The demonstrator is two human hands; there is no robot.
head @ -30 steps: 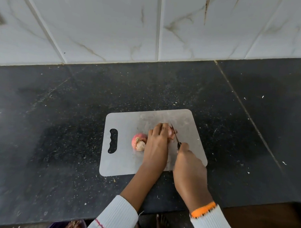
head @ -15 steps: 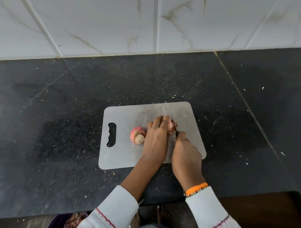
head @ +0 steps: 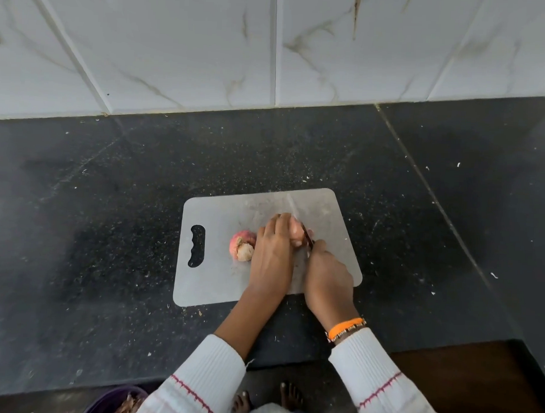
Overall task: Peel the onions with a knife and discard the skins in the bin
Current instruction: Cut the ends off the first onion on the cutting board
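We're holding one onion [head: 297, 235] down on the board [head: 219, 278] with our left hand [head: 272, 252], fingers curled over its top so only a pink sliver is peeking out just past the fingertips. Our right hand [head: 327, 273] is gripping the knife [head: 298, 221], fingers wrapped round the handle, blade running right along the left fingertips against that onion. A second onion [head: 242, 244] is sitting beside the left knuckles, and the bin [head: 110, 403] is poking in below our left sleeve.
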